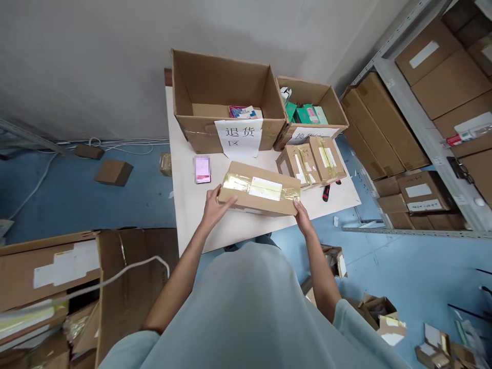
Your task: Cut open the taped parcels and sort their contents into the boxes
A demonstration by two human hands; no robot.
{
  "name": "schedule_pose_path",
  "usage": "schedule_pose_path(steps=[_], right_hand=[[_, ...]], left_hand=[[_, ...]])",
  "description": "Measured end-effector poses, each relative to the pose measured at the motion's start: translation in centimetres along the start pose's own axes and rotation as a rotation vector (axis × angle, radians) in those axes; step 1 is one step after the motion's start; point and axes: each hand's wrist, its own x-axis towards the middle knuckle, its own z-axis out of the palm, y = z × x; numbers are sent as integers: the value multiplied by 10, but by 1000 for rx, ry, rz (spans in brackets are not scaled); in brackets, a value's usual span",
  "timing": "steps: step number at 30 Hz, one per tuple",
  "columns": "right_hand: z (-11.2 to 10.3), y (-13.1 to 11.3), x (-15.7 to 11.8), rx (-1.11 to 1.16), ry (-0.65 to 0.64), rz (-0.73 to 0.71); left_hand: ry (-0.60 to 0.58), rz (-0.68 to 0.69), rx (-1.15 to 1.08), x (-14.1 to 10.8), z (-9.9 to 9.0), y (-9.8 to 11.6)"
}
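Note:
A long brown cardboard box [240, 201], closed with shiny yellowish tape and bearing a white label [265, 188], is held level over the near part of the white table [196, 220]. My left hand [214, 207] grips its left end, thumb on the near side. At the right end, my right hand [303, 216] has its fingers closed on the lower corner. Whether the box's underside touches the table cannot be made out. Left of the box and farther back lies a phone [202, 169] with a lit, blurred screen. Two smaller taped boxes [326, 159] stand to the right.
Behind are an open carton [192, 128] with a few packets and a second open carton [334, 110] holding green packages. A red-and-black cutter [326, 193] lies near the right edge. Shelving [434, 148] stands right; a large box [138, 277] of parcels sits at lower left.

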Motion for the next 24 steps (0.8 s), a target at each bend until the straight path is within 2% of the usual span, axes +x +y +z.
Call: schedule_pose_path(steps=[4,6,8,11,15,17,19,21,24], right_hand=[[3,7,5,88,37,-5],[1,11,8,108,23,12],[-4,13,11,109,-4,45],[-16,14,10,93,-72,92],[-35,23,5,49,-272,126],[-37,32,3,-30,-345,154],[-32,43,2,-137,-334,173],[-21,54,2,-216,-262,165],[-10,64,1,-233,-194,116]], left_hand=[[-131,-89,43,-73,-14,-46],[-188,-127,31,-98,-16,-67],[-212,-173,15,-113,-13,-82],[-176,-223,17,-115,-7,-95],[-91,-228,-6,-97,2,-97],[-89,-199,-46,-86,9,-96],[-99,-182,-92,-77,17,-95],[-81,-211,-123,-71,25,-94],[8,-296,-138,-74,35,-90]])
